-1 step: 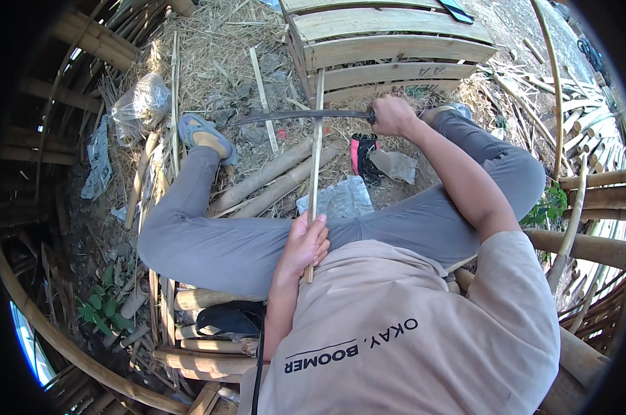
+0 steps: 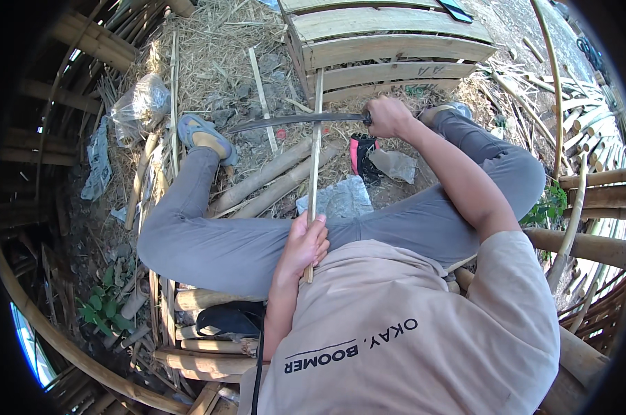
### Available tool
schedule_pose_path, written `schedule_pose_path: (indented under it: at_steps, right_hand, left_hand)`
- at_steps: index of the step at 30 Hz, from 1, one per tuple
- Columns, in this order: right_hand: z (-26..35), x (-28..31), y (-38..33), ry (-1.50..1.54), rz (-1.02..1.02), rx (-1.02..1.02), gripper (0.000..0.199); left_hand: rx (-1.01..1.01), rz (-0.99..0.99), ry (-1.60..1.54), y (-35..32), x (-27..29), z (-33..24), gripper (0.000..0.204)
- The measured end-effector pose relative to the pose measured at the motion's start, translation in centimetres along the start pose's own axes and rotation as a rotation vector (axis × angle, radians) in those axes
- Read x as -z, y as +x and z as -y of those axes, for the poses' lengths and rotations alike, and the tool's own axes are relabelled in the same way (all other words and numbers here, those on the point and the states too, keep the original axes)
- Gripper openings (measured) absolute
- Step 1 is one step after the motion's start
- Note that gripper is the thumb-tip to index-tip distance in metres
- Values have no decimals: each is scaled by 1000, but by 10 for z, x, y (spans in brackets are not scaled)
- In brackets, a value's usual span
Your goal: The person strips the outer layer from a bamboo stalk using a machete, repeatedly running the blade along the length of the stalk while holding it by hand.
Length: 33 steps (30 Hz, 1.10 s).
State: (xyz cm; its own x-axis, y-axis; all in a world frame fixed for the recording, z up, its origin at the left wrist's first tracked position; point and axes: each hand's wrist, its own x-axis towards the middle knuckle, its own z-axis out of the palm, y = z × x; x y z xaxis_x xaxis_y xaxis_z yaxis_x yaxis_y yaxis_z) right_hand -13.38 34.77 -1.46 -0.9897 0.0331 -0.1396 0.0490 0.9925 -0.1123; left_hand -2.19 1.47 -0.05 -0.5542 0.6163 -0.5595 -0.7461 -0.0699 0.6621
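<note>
My left hand (image 2: 304,243) is closed around the near part of a long, narrow bamboo strip (image 2: 315,166), just in front of my shirt. The strip points away from me, and its far end meets the front of a slatted wooden crate (image 2: 396,50). Out past my knees, my right hand (image 2: 390,117) grips the handle of a machete (image 2: 278,121). Its long dark blade, slightly curved, lies crosswise over the strip, tip to the left. Fingers hide most of the handle.
A phone (image 2: 455,10) rests on the crate. Two bamboo poles (image 2: 271,181), a pale flat stone-like piece (image 2: 337,198) and a pink-and-black item (image 2: 363,158) lie between my legs. A clear plastic bag (image 2: 141,107) sits at the left; cut bamboo (image 2: 590,131) is piled at the right.
My right hand and the machete have shifted slightly left, and the blade's tip sits a little nearer to me. The left hand and the strip look unmoved.
</note>
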Motion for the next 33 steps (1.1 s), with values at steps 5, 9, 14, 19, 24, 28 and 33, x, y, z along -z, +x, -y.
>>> schedule_pose_path:
  at_steps: [5, 9, 14, 19, 24, 28, 33]
  right_hand:
    - [12, 0, 2, 14, 41, -7, 28]
    - [0, -7, 7, 57, 30, -12, 28]
    - [-27, -16, 14, 22, -28, -166, 31]
    - [-47, -13, 9, -68, -70, -157, 29]
    - [-23, -11, 11, -48, -79, -38, 24]
    - [-5, 1, 10, -72, -43, 33, 24]
    - [-48, -9, 19, -11, -120, -120, 25]
  left_hand:
    - [-44, -32, 78, 2, 0, 5, 15]
    - [-32, -24, 47, 0, 0, 2, 14]
    - [-21, -23, -15, -1, 4, 3, 12]
    - [-1, 10, -93, -6, 6, -3, 13]
    - [29, 5, -122, -7, 6, -3, 14]
    - [7, 27, -118, -5, 10, 2, 13]
    - [6, 16, -116, -7, 8, 1, 13]
